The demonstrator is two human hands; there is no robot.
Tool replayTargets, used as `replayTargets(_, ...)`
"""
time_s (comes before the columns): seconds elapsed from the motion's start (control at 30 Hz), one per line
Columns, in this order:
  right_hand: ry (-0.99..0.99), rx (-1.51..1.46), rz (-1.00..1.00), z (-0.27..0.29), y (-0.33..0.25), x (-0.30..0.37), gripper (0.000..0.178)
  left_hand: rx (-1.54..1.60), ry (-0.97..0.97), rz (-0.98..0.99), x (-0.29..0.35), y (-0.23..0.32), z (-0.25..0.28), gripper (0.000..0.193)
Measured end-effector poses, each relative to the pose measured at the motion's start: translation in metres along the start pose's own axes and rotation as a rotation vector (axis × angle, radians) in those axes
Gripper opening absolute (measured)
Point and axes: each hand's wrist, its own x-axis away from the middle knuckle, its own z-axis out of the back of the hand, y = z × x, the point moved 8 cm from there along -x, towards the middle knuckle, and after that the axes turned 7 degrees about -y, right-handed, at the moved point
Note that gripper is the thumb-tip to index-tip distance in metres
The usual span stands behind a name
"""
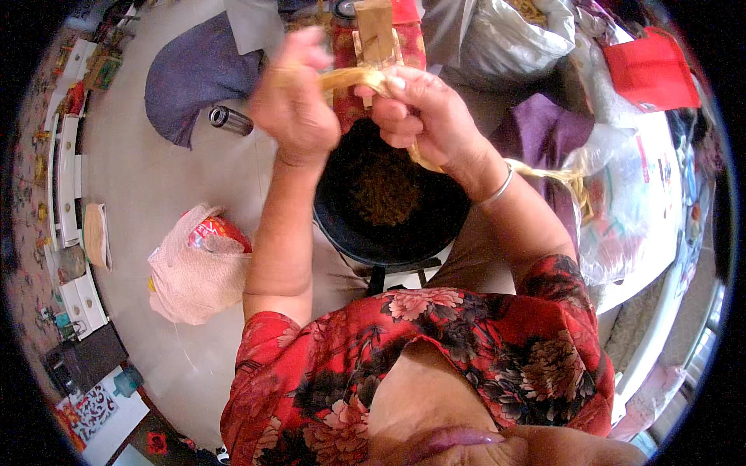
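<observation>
A pale yellow, fibrous strand [347, 78] stretches between my hands, above a black pan [334, 198]. My left hand [299, 109] is raised and smeared by motion; the strand runs into it and appears looped about its fingers. My right hand [423, 109], with a bangle on its wrist, pinches the strand between thumb and forefinger. From there the strand trails under my right forearm to a loose yellow bundle [579, 186] at the right. Brownish bits [385, 194], too dim to name, lie in the pan.
Beyond my hands stands a wooden block-like frame [375, 35] on red patterned cloth. A white sack [513, 43] is at the far right, near a red packet [653, 70]. On the left are dark cloth [194, 81], a dark cylinder [231, 120] and a pink bag [190, 272].
</observation>
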Motion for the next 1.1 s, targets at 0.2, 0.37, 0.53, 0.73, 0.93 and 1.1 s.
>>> replayTargets(0.2, 0.311, 1.257, 0.335, -0.003, -0.03, 0.013, 0.015, 0.205, -0.34, 0.278, 0.032, 0.004, -0.059, 0.035)
replayTargets(0.37, 0.342, 0.767, 0.171, 0.027, -0.017, 0.009, 0.019, 0.338, -0.377, 0.726, 0.05, -0.039, -0.062, 0.021)
replayTargets(0.53, 0.104, -0.121, -0.339, 0.029, 0.022, 0.014, 0.025, -0.114, -0.419, 0.039, 0.019, 0.013, -0.053, 0.009)
replayTargets(0.73, 0.177, 0.351, -0.3, 0.034, 0.004, 0.012, 0.015, -0.011, -0.409, 0.249, 0.032, -0.003, -0.051, 0.007)
replayTargets(0.93, 0.218, 0.888, 0.041, 0.027, -0.021, 0.013, 0.014, 0.324, -0.487, 0.964, 0.059, -0.052, -0.058, 0.008)
replayTargets(1.1, 0.011, 0.14, -0.1, 0.029, -0.002, 0.013, 0.011, 0.196, -0.533, 0.82, 0.049, -0.053, -0.054, 0.009)
